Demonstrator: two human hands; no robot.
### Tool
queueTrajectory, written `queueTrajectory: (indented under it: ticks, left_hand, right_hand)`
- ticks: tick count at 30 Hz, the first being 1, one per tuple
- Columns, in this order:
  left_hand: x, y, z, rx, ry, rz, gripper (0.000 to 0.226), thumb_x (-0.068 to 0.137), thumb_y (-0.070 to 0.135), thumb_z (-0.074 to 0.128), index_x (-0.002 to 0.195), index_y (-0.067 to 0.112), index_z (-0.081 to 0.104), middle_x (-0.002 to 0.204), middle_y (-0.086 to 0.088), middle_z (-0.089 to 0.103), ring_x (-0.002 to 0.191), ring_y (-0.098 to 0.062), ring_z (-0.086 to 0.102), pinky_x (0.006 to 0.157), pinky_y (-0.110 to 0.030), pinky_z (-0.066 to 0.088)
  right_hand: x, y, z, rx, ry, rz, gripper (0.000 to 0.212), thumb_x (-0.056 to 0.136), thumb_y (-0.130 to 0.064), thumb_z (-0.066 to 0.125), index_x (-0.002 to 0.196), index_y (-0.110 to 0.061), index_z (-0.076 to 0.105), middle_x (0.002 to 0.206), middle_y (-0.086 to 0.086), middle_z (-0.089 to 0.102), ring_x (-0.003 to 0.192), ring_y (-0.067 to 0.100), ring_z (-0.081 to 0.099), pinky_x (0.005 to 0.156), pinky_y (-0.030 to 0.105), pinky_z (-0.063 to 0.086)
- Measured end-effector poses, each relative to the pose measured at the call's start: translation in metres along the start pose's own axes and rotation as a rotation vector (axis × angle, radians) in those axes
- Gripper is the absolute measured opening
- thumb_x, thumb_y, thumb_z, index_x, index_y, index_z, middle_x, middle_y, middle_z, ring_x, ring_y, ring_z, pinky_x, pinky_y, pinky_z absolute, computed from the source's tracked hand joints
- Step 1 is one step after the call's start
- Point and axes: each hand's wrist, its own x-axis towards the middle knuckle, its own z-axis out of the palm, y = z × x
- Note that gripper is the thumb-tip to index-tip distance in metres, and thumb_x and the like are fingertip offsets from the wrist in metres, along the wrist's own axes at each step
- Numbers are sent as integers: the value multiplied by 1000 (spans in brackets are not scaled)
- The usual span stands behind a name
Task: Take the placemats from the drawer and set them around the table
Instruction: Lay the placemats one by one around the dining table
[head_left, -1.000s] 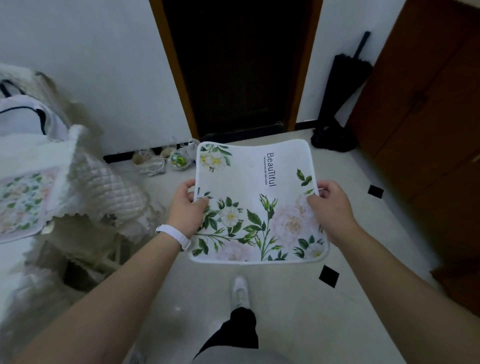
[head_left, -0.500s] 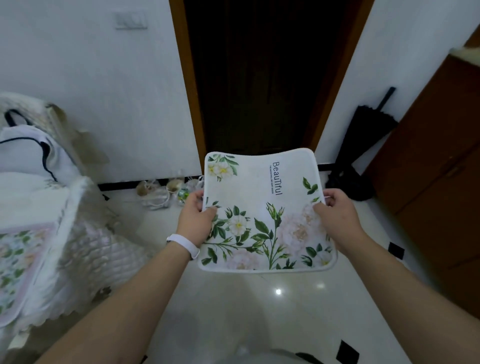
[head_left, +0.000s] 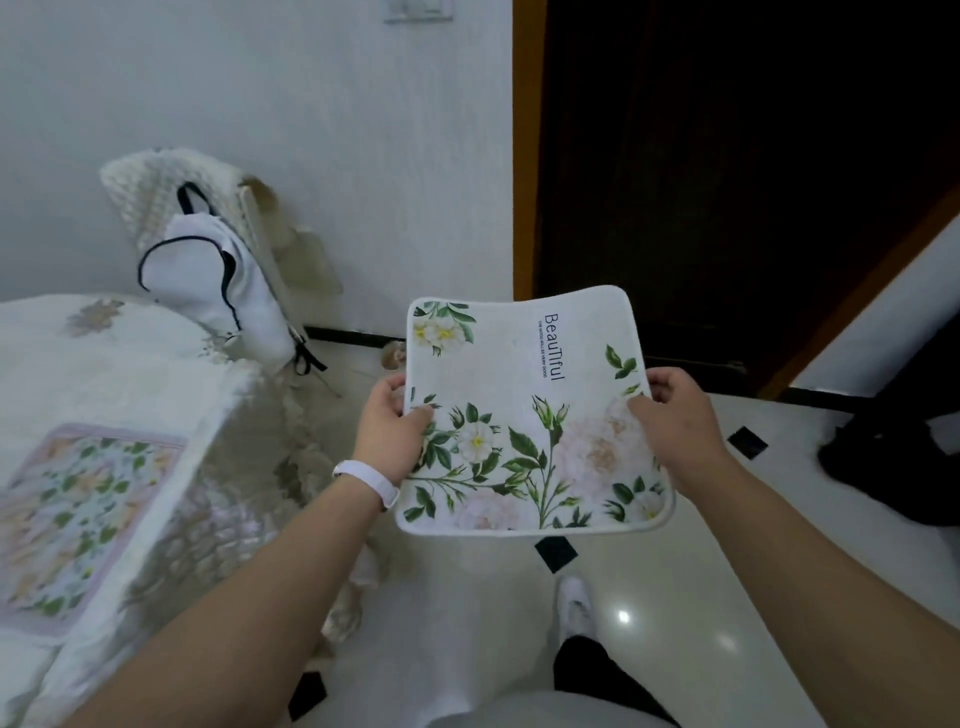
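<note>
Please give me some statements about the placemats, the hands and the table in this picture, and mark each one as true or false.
1. Both hands hold one flowered placemat by its side edges. True: left hand, right hand.
2. The held placemat lies on the table. False: it is in the air above the floor.
3. Another placemat already lies on the table. True.
4. The band is on the right wrist. False: the left wrist.
5. A white bag hangs on the chair by the wall. True.

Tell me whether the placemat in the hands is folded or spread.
Spread: the placemat shows its whole floral face, left hand and right hand gripping opposite edges.
</note>
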Motion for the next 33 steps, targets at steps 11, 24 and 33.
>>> queueTrajectory:
  ticks: [11,24,33]
  left_hand:
    - [109,58,8,-19,260,-16,33,91,7,58,118,24,51,97,7,71,72,-5,71,59,-24,56]
    - [245,39,-143,-80,552,-119,27,90,3,57,112,19,55,96,7,69,80,-7,67,61,-19,54]
    - [351,42,-276,-166,672,-153,27,91,9,56,112,24,53,90,7,70,76,-13,70,58,-26,54]
  right_hand:
    - [175,-81,72,-27,-270,-65,19,89,-14,64,99,-29,58,95,-4,68,86,22,68,78,48,59]
    - [247,-173,318,-136,-550,-111,20,89,-7,61,104,-20,58,98,0,68,86,23,67,75,43,58]
    - [272,-277,501,-199,-679,-213,23,91,-10,61,113,-16,56,100,2,64,86,21,64,68,33,52]
